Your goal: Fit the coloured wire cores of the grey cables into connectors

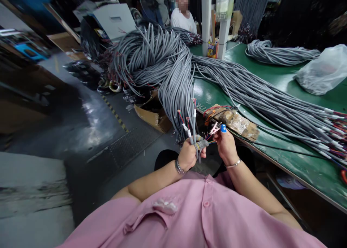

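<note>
Single head view, looking forward-down, close over hands (206,150), green workbench (298,161) right.

Cable bundle (168,67) on table (298,161)

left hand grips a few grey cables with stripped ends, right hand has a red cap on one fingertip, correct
Not quite. The head view shows that the cap on a fingertip of the right hand is blue, not red. The rest holds: the left hand grips a few grey cables with stripped ends.
</note>
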The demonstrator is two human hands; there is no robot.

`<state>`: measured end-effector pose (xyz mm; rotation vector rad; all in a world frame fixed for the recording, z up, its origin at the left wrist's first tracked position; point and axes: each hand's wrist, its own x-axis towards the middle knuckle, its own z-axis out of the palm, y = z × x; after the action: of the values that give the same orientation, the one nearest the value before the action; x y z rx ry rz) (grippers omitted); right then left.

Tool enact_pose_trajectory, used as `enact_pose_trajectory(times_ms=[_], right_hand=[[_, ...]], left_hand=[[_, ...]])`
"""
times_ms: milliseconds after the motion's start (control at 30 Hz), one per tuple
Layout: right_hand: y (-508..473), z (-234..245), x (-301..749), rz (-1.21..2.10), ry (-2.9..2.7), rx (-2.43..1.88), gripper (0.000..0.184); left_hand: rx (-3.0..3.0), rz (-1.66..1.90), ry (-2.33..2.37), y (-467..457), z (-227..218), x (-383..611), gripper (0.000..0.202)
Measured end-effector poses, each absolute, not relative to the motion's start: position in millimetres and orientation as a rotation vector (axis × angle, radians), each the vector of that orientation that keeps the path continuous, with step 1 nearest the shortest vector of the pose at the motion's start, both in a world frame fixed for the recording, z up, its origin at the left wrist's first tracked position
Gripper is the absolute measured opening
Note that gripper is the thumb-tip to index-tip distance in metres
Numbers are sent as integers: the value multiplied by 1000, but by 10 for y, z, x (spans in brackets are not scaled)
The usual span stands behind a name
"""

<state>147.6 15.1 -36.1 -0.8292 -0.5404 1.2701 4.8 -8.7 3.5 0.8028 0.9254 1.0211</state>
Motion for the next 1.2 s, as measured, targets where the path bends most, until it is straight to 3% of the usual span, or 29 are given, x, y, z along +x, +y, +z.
enact_pose_trajectory(times_ms=[67, 267, 500, 767, 1200], right_hand=[[147, -373, 1465, 1215, -568, -855, 36], [200, -307, 1439, 1590, -443, -697, 32], [212, -369, 1428, 1401, -534, -726, 40], [261, -338, 1467, 1573, -406, -658, 32], [268, -341, 1437, 1533, -343, -679, 33]], left_hand=[[793, 1021, 913, -72, 34, 62, 34], [809, 1021, 886, -30, -16, 119, 32], [794, 997, 913, 3, -10, 91, 32], [802, 985, 901, 23, -23, 128, 35], [811, 975, 928, 40, -81, 123, 35]])
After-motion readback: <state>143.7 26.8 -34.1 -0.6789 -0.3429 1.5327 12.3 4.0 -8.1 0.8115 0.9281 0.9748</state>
